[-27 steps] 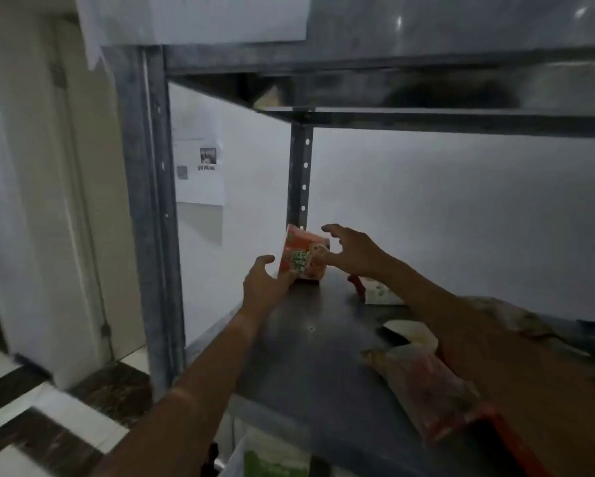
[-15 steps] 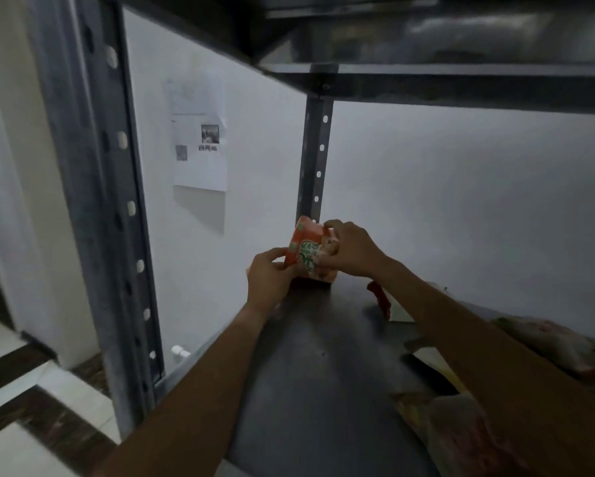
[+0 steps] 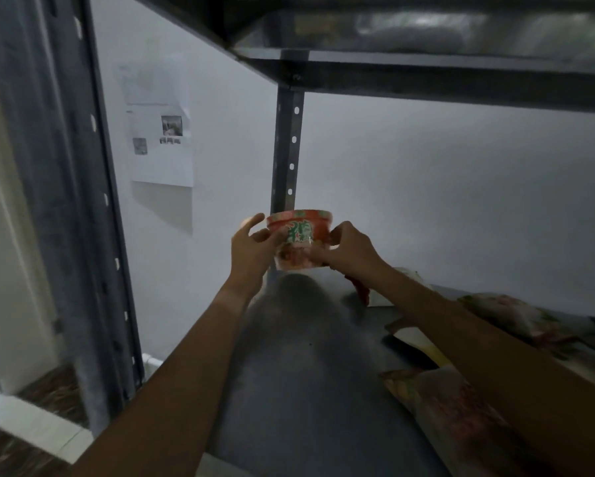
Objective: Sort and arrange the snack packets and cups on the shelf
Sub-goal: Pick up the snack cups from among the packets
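both hands grip the cup (upright) above the shelf's bare left end.

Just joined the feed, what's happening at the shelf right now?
A person is holding a red cup upright between both hands, left hand on its left side and right hand on its right, at the back left of the dark metal shelf near the rear post. Whether its base touches the shelf is unclear. Several snack packets lie loose on the right, not yet arranged.
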